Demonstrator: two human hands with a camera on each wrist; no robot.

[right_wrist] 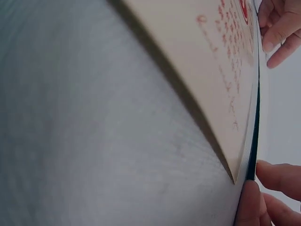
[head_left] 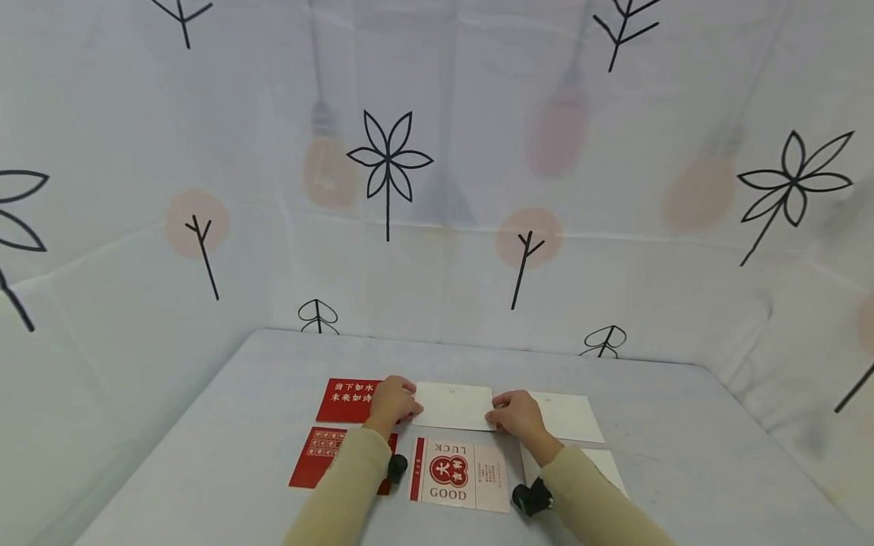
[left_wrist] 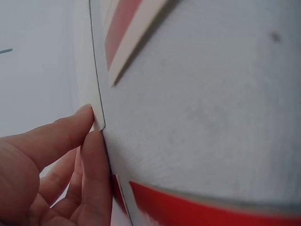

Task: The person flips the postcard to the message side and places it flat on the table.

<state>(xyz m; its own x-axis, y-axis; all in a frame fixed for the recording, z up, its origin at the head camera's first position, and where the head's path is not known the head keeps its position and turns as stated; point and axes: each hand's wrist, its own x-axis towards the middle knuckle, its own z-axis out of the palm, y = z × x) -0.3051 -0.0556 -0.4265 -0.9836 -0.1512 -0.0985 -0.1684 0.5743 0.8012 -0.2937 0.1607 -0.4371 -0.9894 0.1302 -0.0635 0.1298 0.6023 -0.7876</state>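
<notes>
A blank white card (head_left: 452,408) lies level between the two hands in the back row of cards. My left hand (head_left: 392,400) pinches its left end, thumb on the near corner, as the left wrist view shows along the card's edge (left_wrist: 93,70). At the opposite end my right hand (head_left: 520,415) pinches the right edge between thumb and fingers. In the right wrist view a dark gap shows beneath the card's near edge (right_wrist: 263,117). Just in front lies a cream and red card (head_left: 459,474) printed "GOOD LUCK".
On the left are a red card with white characters (head_left: 348,406) and a red card with a printed grid (head_left: 315,462), both partly behind the left arm. Two white cards, one farther back (head_left: 570,417) and one nearer (head_left: 608,464), lie right. A patterned cloth (head_left: 444,288) hangs behind the table.
</notes>
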